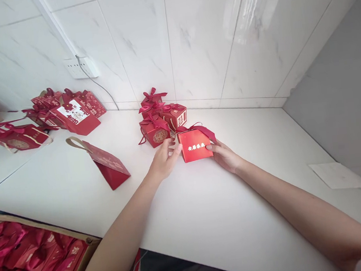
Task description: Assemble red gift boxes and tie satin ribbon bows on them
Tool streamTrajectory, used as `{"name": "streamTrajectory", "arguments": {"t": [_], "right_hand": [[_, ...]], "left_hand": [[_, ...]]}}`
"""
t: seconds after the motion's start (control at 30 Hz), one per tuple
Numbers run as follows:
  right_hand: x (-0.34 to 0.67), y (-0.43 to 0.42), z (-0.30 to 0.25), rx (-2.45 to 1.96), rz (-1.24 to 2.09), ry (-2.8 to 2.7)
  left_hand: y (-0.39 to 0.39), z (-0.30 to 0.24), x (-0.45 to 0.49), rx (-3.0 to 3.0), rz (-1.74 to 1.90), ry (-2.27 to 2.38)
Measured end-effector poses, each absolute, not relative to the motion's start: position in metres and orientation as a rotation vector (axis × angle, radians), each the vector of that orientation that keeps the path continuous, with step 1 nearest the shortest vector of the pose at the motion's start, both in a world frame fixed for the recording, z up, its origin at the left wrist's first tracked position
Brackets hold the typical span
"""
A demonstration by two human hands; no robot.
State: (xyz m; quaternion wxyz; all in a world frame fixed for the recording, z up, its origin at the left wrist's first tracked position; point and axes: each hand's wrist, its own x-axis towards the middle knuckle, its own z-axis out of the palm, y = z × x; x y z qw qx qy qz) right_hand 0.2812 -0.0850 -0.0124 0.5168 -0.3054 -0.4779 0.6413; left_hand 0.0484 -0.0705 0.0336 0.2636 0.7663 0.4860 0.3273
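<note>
A bright red gift box (195,151) with gold characters on its front and a dark red ribbon on top is between my hands, over the white table. My right hand (227,157) grips its right side, thumb on the front face and the other fingers behind. At the left edge, my left hand (165,158) holds the box with the thumb on its corner; the left fingertips are partly hidden. Just behind stand several ribbon-tied red boxes, among them one with a round gold emblem (155,131) and one with a white label (175,116).
A red triangular box (107,163) with a beige strap stands to the left. More red boxes (77,117) cluster by the wall, below a white socket (80,68) with a cable. An open carton (90,242) full of ribboned boxes sits lower left. White paper (339,175) lies right.
</note>
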Motion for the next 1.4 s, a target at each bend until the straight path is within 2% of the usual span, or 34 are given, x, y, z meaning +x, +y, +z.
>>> {"name": "streamTrajectory", "arguments": {"t": [0.13,0.33,0.73,1.4], "right_hand": [[0.269,-0.092,-0.010,-0.707,1.572,-1.086],[0.271,-0.090,-0.017,-0.735,1.529,-1.142],[0.271,-0.089,-0.019,-0.803,1.420,-1.378],[0.275,-0.086,-0.020,-0.786,1.479,-1.356]], "left_hand": [[-0.070,0.024,0.056,1.790,0.885,1.154],[-0.047,-0.004,0.067,1.467,1.048,1.202],[-0.024,-0.017,0.063,1.438,1.057,1.088],[-0.032,-0.016,0.061,1.419,1.082,1.113]]}}
